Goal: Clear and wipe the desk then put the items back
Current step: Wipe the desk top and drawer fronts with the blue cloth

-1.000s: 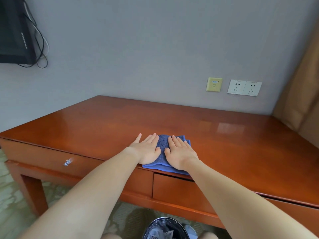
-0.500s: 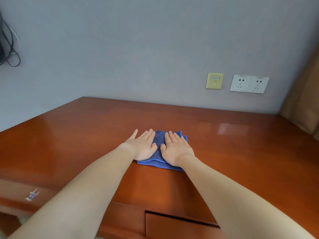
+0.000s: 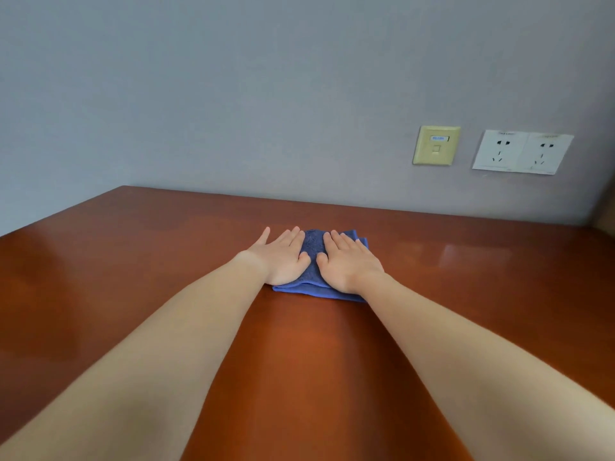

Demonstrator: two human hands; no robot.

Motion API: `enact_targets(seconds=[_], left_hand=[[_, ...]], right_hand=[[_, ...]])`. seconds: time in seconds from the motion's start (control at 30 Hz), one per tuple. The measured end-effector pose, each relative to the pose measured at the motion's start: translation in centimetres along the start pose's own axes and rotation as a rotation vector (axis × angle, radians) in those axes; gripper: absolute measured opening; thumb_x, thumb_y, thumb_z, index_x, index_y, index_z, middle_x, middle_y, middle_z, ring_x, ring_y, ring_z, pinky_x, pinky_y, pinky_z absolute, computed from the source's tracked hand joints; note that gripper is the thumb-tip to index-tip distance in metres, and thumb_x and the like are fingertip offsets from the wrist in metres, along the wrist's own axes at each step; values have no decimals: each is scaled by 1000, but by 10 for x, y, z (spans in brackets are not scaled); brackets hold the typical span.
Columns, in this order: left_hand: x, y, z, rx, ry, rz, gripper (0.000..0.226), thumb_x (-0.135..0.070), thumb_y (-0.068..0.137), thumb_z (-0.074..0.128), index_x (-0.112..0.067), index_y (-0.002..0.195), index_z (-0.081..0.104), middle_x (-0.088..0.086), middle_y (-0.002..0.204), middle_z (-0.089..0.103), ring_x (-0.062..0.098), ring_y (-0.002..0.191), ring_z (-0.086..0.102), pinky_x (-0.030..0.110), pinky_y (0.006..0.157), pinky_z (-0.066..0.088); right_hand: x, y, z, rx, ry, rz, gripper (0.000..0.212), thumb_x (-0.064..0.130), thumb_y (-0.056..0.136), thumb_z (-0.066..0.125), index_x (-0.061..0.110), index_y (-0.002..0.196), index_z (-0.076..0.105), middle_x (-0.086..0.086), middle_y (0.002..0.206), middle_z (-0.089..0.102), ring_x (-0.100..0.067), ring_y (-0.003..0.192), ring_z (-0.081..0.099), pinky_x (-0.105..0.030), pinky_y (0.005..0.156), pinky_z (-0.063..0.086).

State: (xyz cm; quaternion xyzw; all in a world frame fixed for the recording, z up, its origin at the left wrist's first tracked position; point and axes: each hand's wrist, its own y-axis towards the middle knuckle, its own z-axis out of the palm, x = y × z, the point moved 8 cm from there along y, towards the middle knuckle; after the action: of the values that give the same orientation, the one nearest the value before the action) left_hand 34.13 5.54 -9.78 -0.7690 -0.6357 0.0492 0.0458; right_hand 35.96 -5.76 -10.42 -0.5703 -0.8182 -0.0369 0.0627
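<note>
Left hand (image 3: 283,257) and right hand (image 3: 349,264), fingers straight, press flat on the folded blue cloth (image 3: 312,261) on the table (image 3: 133,261).

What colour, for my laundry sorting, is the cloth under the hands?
Plain blue cloth, seen best in the head view.

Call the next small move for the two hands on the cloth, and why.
Probably push the blue cloth forward toward the wall in one stroke. The left hand and the right hand both lie flat on the folded cloth, fingers straight, pressing it onto the desk, and a band of bare wood lies between the cloth and the wall.
</note>
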Motion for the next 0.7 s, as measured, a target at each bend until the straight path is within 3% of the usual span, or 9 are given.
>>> enact_targets(seconds=[0.3,0.7], left_hand=[[22,75,-11,-2,-3,-20,60,-37,103,11,-13,155,-6,0,163,-10,12,149,-8,42,120,-12],[15,65,-12,17,4,-73,59,-34,103,10,-11,155,-6,2,163,-10,12,149,-8,41,120,-11]], right_hand=[[-23,80,-5,5,-13,6,60,37,102,14,13,155,4,-3,163,-1,-17,150,-2,-37,122,-2],[-23,75,-5,21,1,-53,61,38,102,15,11,155,2,-5,163,-3,-18,150,-2,-37,122,-1]])
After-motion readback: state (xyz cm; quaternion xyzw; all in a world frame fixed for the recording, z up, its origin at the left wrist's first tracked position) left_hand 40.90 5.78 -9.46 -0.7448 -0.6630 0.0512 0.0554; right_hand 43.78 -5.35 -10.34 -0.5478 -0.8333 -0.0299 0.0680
